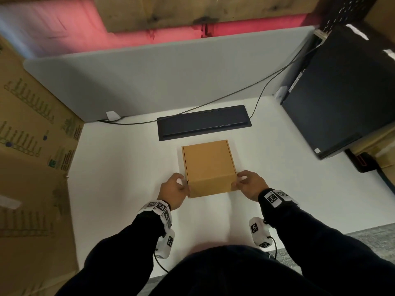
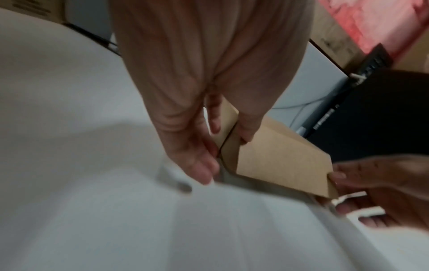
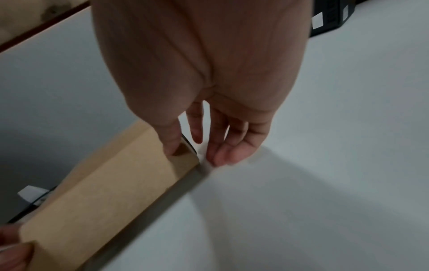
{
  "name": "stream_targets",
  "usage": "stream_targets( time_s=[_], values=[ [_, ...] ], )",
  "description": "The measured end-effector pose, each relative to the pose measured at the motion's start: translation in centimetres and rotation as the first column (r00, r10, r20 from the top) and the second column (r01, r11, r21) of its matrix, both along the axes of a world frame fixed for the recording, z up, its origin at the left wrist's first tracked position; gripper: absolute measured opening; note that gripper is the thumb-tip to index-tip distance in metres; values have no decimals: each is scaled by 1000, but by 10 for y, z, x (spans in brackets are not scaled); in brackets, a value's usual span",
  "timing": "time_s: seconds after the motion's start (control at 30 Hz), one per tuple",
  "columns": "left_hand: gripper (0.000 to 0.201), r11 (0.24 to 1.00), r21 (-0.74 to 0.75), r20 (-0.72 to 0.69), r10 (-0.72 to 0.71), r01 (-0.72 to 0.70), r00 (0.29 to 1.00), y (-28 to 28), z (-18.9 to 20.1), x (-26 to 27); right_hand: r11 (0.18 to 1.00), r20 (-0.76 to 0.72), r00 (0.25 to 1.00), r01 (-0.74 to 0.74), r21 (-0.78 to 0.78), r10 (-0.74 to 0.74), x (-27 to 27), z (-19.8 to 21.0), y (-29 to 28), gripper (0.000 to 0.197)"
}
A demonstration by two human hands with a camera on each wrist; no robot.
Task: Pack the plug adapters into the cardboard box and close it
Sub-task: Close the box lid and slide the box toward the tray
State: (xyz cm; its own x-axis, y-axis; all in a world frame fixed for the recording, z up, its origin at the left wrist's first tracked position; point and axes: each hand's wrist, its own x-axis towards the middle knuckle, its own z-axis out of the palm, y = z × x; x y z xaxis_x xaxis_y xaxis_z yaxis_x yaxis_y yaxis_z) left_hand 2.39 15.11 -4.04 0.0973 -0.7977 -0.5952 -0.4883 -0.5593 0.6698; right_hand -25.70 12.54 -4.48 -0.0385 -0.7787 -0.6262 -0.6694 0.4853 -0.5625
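Observation:
The brown cardboard box stands on the white table with its lid down flat. No plug adapters show in any view. My left hand holds the box's near left corner, thumb on the front face and fingers along the left side. My right hand holds the near right corner, its thumb on the front face and its fingers down beside the right side. The wrist views are blurred.
A black flat cable hatch lies just behind the box, with cables running over it. A black computer tower stands at the right. Large printed cartons wall the left side. A grey partition closes the back.

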Motion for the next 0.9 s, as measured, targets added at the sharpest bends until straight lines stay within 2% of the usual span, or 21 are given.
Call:
stream_targets(
  time_s=[0.07, 0.13, 0.2, 0.27, 0.33, 0.4, 0.5, 0.6, 0.67, 0.8, 0.9],
  values=[
    [66, 986, -107, 160, -111, 129, 981, -5, -3, 1, 996, -88, 996, -27, -83, 20, 3, -1, -6, 53],
    [81, 945, -172, 290, -220, 277, 931, -13, -3, 1, 975, -149, 987, -85, -204, 54, 7, -1, -14, 70],
    [82, 862, -152, 500, -355, 484, 790, -25, 1, -3, 922, -247, 958, -224, -315, 149, 10, 0, -24, 78],
    [78, 782, -108, 648, -413, 614, 640, -40, 5, -7, 805, -413, 855, -471, -360, 315, 14, 2, -38, 72],
    [74, 737, -82, 719, -422, 671, 552, -59, 6, -10, 699, -542, 734, -635, -330, 410, 21, 4, -55, 65],
    [69, 708, -64, 761, -422, 704, 493, -76, 8, -14, 677, -589, 689, -672, -300, 423, 27, 9, -70, 59],
    [60, 692, -43, 786, -422, 720, 452, -104, 10, -18, 661, -631, 660, -690, -295, 408, 34, 11, -95, 51],
    [65, 681, 10, 805, -439, 732, 398, -121, 12, -24, 638, -667, 617, -722, -268, 419, 37, 15, -109, 47],
    [60, 680, 41, 810, -451, 732, 374, -122, 9, -29, 642, -647, 625, -720, -263, 436, 36, 14, -109, 50],
    [47, 697, 19, 798, -442, 717, 409, -116, 5, -32, 665, -603, 676, -685, -299, 425, 32, 7, -102, 55],
    [47, 676, 9, 808, -439, 737, 393, -117, 7, -27, 658, -605, 669, -692, -296, 431, 34, 5, -101, 55]
  ],
)
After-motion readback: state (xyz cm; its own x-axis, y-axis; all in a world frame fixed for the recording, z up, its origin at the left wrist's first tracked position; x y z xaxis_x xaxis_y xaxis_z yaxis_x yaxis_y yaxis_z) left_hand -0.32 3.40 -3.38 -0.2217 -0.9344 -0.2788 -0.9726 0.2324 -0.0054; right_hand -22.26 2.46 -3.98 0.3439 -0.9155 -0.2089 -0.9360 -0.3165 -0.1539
